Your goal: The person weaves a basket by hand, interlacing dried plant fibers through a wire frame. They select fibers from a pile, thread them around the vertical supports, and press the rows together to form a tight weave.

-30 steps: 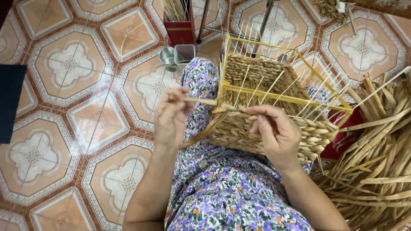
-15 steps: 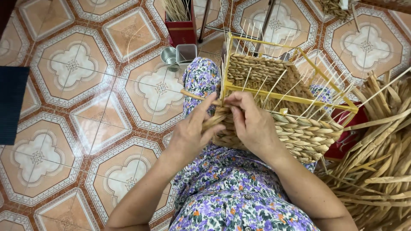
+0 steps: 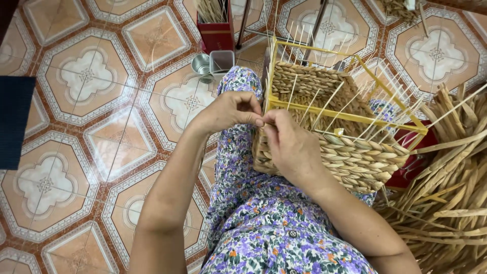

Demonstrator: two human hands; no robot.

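A half-woven straw basket [image 3: 355, 157] on a yellow wire frame [image 3: 350, 117] rests on my lap, over a purple floral dress. My left hand [image 3: 228, 111] and my right hand [image 3: 289, 147] meet at the basket's near left corner. Both pinch a straw strand [image 3: 261, 122] against the frame's edge. Thin upright spokes stick out of the basket's rim.
A heap of loose dried straw [image 3: 446, 203] lies at my right. A red box [image 3: 215, 25] holding straw sticks, a small metal cup [image 3: 202, 65] and a clear cup [image 3: 222, 61] stand on the patterned tile floor ahead. A dark mat [image 3: 15, 122] lies far left.
My hands have come together at the basket's left corner; a second ago they were apart with a long strand pulled out between them. The basket has tilted slightly.
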